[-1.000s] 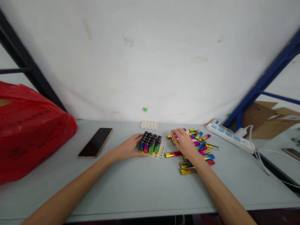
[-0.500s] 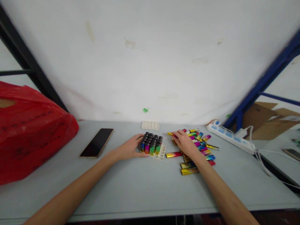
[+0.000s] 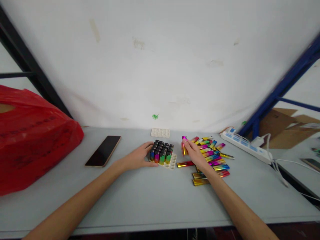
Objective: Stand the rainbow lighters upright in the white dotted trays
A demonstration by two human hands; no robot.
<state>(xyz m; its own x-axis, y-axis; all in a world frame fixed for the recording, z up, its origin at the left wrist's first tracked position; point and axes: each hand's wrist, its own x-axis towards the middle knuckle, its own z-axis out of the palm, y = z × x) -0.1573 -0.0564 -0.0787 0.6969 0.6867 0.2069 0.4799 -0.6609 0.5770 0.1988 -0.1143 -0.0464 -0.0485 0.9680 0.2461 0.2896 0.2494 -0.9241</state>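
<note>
Shiny multicoloured lighters [image 3: 162, 155] with black tops stand upright in close rows in a cream tray [image 3: 172, 163], whose round holes show along the right side. My left hand [image 3: 141, 156] is curled around the left side of this group, thumb at the front and fingers behind. Between the thumb and fingers of my right hand [image 3: 193, 151] is one magenta and gold lighter [image 3: 184, 145], held upright to the right of the tray. Beneath and beyond that hand lies a loose pile of metallic coloured lighters [image 3: 213, 156], partly covered by my forearm.
A second cream tray [image 3: 160, 132] lies near the wall. On the left are a dark phone [image 3: 103, 151] and a large red plastic bag [image 3: 37, 140]. A white power strip [image 3: 246, 146] with cables runs along the right, near a cardboard box [image 3: 287, 128] beyond the blue frame.
My right hand has lifted a lighter off the pile and turned it from lying to upright, shifting slightly left. My left hand stays at the tray.
</note>
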